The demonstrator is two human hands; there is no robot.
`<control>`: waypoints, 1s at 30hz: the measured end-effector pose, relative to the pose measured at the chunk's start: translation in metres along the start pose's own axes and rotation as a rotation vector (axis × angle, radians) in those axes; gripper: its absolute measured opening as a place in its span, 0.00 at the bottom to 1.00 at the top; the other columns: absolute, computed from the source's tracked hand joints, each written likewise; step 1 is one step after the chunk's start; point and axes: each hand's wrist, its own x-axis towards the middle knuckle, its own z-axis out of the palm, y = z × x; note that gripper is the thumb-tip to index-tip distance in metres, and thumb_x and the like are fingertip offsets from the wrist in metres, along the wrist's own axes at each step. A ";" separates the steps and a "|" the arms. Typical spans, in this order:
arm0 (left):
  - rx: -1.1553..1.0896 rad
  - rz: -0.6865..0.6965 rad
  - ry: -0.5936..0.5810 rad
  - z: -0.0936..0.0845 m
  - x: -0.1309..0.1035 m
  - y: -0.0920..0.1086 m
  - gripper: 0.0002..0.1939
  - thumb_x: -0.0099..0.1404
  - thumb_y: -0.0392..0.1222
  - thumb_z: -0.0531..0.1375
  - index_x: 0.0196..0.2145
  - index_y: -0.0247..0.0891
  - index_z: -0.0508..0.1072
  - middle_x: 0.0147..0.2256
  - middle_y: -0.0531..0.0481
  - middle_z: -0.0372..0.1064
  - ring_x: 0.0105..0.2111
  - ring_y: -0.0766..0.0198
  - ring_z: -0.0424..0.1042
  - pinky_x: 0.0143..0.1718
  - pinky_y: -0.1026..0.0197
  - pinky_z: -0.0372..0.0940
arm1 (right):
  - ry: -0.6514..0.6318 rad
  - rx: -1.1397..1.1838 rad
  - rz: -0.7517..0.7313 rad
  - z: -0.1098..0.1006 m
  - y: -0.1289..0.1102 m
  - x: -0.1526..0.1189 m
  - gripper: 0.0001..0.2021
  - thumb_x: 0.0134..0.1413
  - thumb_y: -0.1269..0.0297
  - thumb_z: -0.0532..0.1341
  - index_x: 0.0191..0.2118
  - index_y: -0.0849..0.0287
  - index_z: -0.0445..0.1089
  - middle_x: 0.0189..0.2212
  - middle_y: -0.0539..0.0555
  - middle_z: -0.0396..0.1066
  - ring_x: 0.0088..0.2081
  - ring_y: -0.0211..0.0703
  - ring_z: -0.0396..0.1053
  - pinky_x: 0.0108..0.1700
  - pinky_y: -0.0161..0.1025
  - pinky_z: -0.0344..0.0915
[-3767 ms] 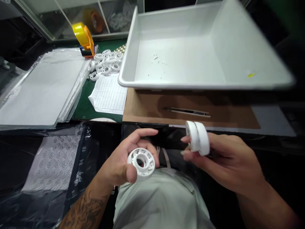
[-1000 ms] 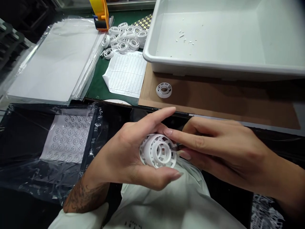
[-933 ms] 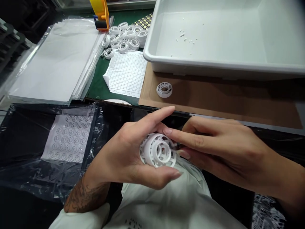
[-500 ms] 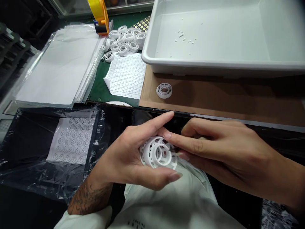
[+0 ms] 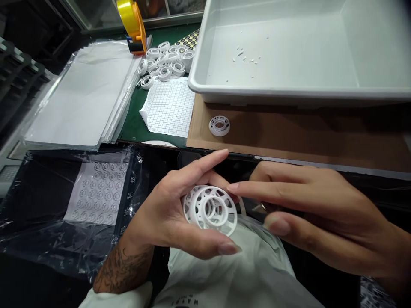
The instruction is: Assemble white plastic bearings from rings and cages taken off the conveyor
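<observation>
My left hand (image 5: 173,209) is curled around several white plastic rings with cut-out slots (image 5: 226,218), nested one against another in front of my shirt. Its thumb lies along their lower side, and the fingers go behind them. Close by on the right, my right hand (image 5: 314,209) stretches its index finger to the upper edge of the rings. The right thumb stands apart from that finger. Between them shows a small pointed, shiny tip (image 5: 261,207); the rest of this object is hidden inside the curled fingers, so I cannot make out its kind.
One white ring (image 5: 219,125) lies on the brown cardboard (image 5: 272,132). Behind it stands a white tray (image 5: 289,90) with small scraps. A ring pile (image 5: 164,70), printed sheet (image 5: 170,107), tape dispenser (image 5: 136,34) and bagged sheets (image 5: 77,94) are leftward. A plastic-lined dark bin (image 5: 128,201) sits below.
My right thumb has moved away from the rings and the small tip has come into view. The rings in my left hand have turned to face me more. The view has shifted slightly.
</observation>
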 end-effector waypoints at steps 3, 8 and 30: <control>-0.016 -0.011 0.005 0.000 -0.001 0.001 0.49 0.45 0.33 0.83 0.63 0.49 0.77 0.41 0.52 0.82 0.36 0.65 0.78 0.36 0.70 0.71 | -0.022 -0.031 -0.025 0.000 -0.001 -0.003 0.15 0.84 0.57 0.55 0.64 0.55 0.73 0.31 0.50 0.65 0.27 0.40 0.66 0.28 0.36 0.63; 0.220 0.015 -0.050 -0.007 0.001 0.003 0.54 0.45 0.35 0.83 0.68 0.52 0.71 0.44 0.49 0.82 0.40 0.58 0.81 0.43 0.63 0.75 | 0.022 -0.128 -0.088 0.010 0.004 -0.007 0.12 0.84 0.58 0.57 0.57 0.59 0.73 0.31 0.49 0.66 0.27 0.38 0.63 0.30 0.36 0.59; 0.061 0.054 -0.112 -0.014 0.006 -0.002 0.45 0.61 0.59 0.71 0.71 0.48 0.65 0.45 0.47 0.77 0.39 0.64 0.77 0.42 0.67 0.75 | 0.295 0.021 0.038 0.006 0.009 -0.008 0.07 0.80 0.55 0.63 0.48 0.51 0.74 0.24 0.45 0.65 0.21 0.36 0.63 0.24 0.34 0.63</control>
